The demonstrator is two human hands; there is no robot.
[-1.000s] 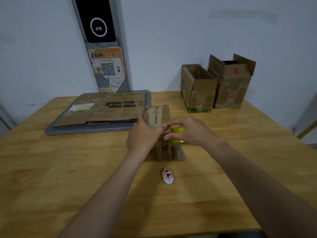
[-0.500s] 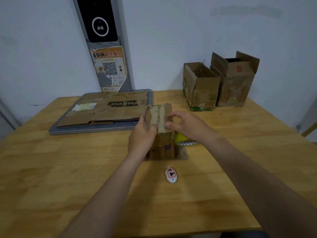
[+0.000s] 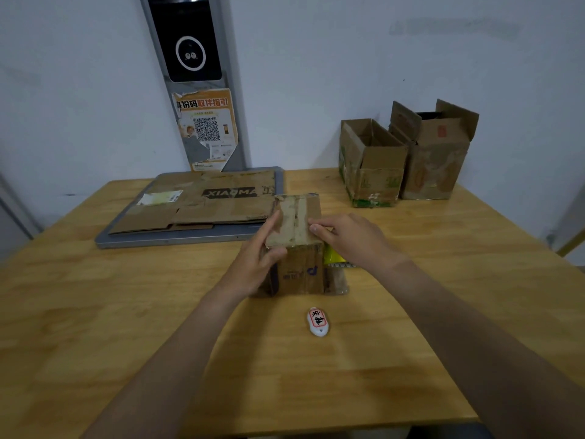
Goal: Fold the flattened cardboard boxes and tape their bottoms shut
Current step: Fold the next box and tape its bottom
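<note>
A small box [image 3: 296, 248] stands on the tabletop [image 3: 95, 312] in the middle of the view, with its closed flaps facing up and a strip of pale tape [image 3: 292, 223] running along the seam from the far edge to the near one. The left hand [image 3: 254, 264] grips the box at its near left corner: the thumb lies curled against the near face, and the fingers run up along the left edge of the top. The right hand [image 3: 351, 239] comes in from the right with its fingers stretched out, holding nothing. The tips of its forefinger and thumb press on the top at the right edge of the tape. Under that hand, just beside the box's right wall, is a yellow dispenser [image 3: 332, 256], mostly hidden. A small white tag [image 3: 317, 321] with red characters lies on the tabletop nearer the person, apart from the box. Behind the box to the left, flat cardboard [image 3: 202, 204] lies on a grey board [image 3: 177, 240], and the box's far left corner overlaps the cardboard's right end in the view. At the far right, by the wall, two open boxes [image 3: 370, 163] [image 3: 435, 153] stand side by side, touching or nearly so. A grey panel [image 3: 190, 42] on the wall carries a poster [image 3: 205, 128] with a QR code.
</note>
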